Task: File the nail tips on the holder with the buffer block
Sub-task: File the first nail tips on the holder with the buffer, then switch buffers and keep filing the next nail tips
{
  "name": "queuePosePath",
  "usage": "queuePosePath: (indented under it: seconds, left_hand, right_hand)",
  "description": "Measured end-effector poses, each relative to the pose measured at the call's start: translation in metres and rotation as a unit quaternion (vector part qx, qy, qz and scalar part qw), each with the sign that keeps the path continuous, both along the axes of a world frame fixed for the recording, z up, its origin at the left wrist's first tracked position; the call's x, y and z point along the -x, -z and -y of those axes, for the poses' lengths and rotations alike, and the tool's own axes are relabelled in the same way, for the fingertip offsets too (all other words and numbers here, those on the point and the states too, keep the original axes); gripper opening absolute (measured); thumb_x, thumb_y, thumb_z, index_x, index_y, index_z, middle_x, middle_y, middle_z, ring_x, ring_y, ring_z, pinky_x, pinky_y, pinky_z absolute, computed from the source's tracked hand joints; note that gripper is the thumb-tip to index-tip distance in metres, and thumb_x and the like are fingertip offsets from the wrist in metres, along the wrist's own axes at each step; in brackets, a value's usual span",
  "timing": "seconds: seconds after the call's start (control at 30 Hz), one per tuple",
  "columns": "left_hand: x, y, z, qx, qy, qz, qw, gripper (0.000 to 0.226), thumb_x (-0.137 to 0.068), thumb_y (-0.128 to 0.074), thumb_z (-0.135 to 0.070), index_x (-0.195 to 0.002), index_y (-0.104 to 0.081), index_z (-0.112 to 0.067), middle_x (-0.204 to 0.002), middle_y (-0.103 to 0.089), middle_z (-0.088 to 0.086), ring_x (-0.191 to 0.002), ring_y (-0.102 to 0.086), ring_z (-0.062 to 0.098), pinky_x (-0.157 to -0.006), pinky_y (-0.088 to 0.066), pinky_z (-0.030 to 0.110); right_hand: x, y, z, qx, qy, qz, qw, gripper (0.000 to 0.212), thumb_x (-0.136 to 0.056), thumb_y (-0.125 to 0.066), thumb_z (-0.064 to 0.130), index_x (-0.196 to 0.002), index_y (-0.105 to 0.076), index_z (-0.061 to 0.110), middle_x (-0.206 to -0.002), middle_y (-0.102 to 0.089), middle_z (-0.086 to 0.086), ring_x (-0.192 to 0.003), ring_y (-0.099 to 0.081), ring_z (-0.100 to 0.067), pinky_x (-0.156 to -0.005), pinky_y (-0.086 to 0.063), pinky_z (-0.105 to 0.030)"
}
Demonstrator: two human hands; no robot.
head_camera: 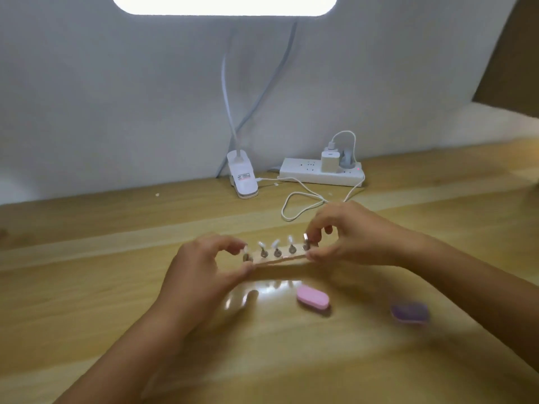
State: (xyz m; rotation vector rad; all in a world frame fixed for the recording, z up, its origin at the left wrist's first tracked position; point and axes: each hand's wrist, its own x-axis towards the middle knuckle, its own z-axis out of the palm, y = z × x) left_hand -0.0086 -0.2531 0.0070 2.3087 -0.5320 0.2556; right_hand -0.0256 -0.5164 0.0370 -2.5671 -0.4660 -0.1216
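holder point(277, 259) with nail tips point(275, 244) at mid-tabletop point(116, 287) | left hand point(204, 266), right hand point(344, 237): fingers pinch its ends | pink buffer block point(313, 297) just in front, untouched | purple block point(409, 312) farther right | filing seemingly not begun, all tips left

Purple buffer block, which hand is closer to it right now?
Right. The right hand pinches the right end of the holder, just behind and left of the purple block. The left hand grips the holder's far left end, beyond the pink block.
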Motion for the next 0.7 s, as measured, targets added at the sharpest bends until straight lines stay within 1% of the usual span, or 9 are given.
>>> queuePosePath:
  seconds: [0.1, 0.23, 0.37, 0.43, 0.47, 0.5, 0.57, 0.63, 0.7]
  left_hand:
    - [-0.015, -0.006, 0.039, -0.003, 0.029, 0.037, 0.999, 0.023, -0.078, -0.078, -0.035, -0.1, -0.072, -0.034, -0.095, -0.067, -0.018, -0.071, -0.051, -0.011, -0.064, -0.036, 0.016]
    - [-0.018, -0.004, 0.104, -0.025, 0.104, 0.036, 0.994, 0.014, -0.083, -0.07, -0.037, -0.097, -0.071, -0.036, -0.092, -0.063, -0.02, -0.065, -0.054, 0.0, -0.066, -0.045, 0.027]
    - [-0.025, 0.001, 0.163, -0.089, 0.193, 0.072, 0.974, 0.022, -0.09, -0.057, -0.044, -0.11, -0.065, -0.04, -0.105, -0.058, -0.022, -0.096, -0.056, -0.004, -0.081, -0.045, 0.021]
    - [-0.033, 0.004, 0.191, -0.101, 0.223, 0.099, 0.965, 0.028, -0.092, -0.049, -0.046, -0.117, -0.061, -0.04, -0.111, -0.056, -0.02, -0.108, -0.047, -0.004, -0.085, -0.042, 0.019]
    - [-0.037, 0.004, 0.203, -0.116, 0.231, 0.114, 0.959, 0.029, -0.093, -0.047, -0.046, -0.118, -0.06, -0.04, -0.112, -0.057, -0.019, -0.109, -0.046, -0.004, -0.083, -0.042, 0.018]
    - [-0.04, 0.002, 0.215, -0.132, 0.244, 0.134, 0.951, 0.026, -0.092, -0.05, -0.043, -0.114, -0.064, -0.038, -0.108, -0.059, -0.018, -0.105, -0.049, -0.002, -0.079, -0.044, 0.018]
    - [-0.051, 0.003, 0.237, -0.135, 0.288, 0.185, 0.93, 0.014, -0.076, -0.067, -0.031, -0.088, -0.075, -0.033, -0.084, -0.066, -0.015, -0.082, -0.063, 0.008, -0.063, -0.05, 0.018]
    - [-0.063, 0.007, 0.254, -0.107, 0.33, 0.201, 0.916, 0.016, -0.056, -0.078, -0.023, -0.071, -0.075, -0.03, -0.07, -0.065, -0.014, -0.062, -0.064, 0.013, -0.053, -0.051, 0.019]
    - [-0.075, 0.015, 0.268, -0.088, 0.349, 0.201, 0.911, 0.024, -0.049, -0.083, -0.019, -0.069, -0.075, -0.029, -0.068, -0.064, -0.013, -0.057, -0.062, 0.013, -0.05, -0.05, 0.019]
  right_hand:
    - [0.003, -0.001, 0.054, 0.01, 0.086, -0.013, 0.996, 0.013, -0.076, -0.087, 0.025, -0.082, -0.076, 0.02, -0.078, -0.066, 0.015, -0.073, -0.054, 0.003, -0.068, -0.042, -0.02]
    - [0.024, -0.004, 0.145, 0.031, 0.234, -0.032, 0.971, 0.016, -0.076, -0.088, 0.027, -0.085, -0.078, 0.022, -0.08, -0.069, 0.013, -0.068, -0.056, 0.003, -0.06, -0.04, -0.012]
    - [0.045, -0.001, 0.238, 0.048, 0.411, -0.061, 0.908, 0.01, -0.083, -0.083, 0.027, -0.079, -0.074, 0.023, -0.075, -0.067, 0.007, -0.069, -0.059, -0.006, -0.057, -0.037, -0.022]
    - [0.049, 0.008, 0.277, 0.027, 0.483, -0.062, 0.873, 0.015, -0.087, -0.079, 0.023, -0.078, -0.072, 0.013, -0.075, -0.065, -0.002, -0.073, -0.061, -0.019, -0.06, -0.037, -0.03]
    - [0.047, 0.013, 0.293, 0.016, 0.508, -0.058, 0.859, 0.015, -0.09, -0.076, 0.022, -0.084, -0.072, 0.009, -0.081, -0.066, -0.006, -0.08, -0.062, -0.025, -0.065, -0.041, -0.032]
    - [0.043, 0.018, 0.304, 0.004, 0.529, -0.051, 0.847, 0.013, -0.092, -0.074, 0.021, -0.094, -0.072, 0.008, -0.091, -0.067, -0.009, -0.088, -0.063, -0.029, -0.074, -0.047, -0.035]
    - [0.027, 0.028, 0.322, -0.021, 0.576, -0.034, 0.816, 0.02, -0.096, -0.069, 0.023, -0.105, -0.07, 0.005, -0.105, -0.068, -0.014, -0.097, -0.063, -0.032, -0.088, -0.051, -0.042]
    - [0.005, 0.034, 0.334, -0.031, 0.624, -0.021, 0.78, 0.027, -0.098, -0.064, 0.03, -0.102, -0.071, 0.004, -0.105, -0.069, -0.017, -0.095, -0.063, -0.032, -0.086, -0.051, -0.041]
    - [-0.018, 0.038, 0.343, -0.032, 0.664, -0.016, 0.747, 0.036, -0.1, -0.059, 0.037, -0.106, -0.069, 0.003, -0.108, -0.068, -0.018, -0.1, -0.063, -0.036, -0.08, -0.048, -0.04]
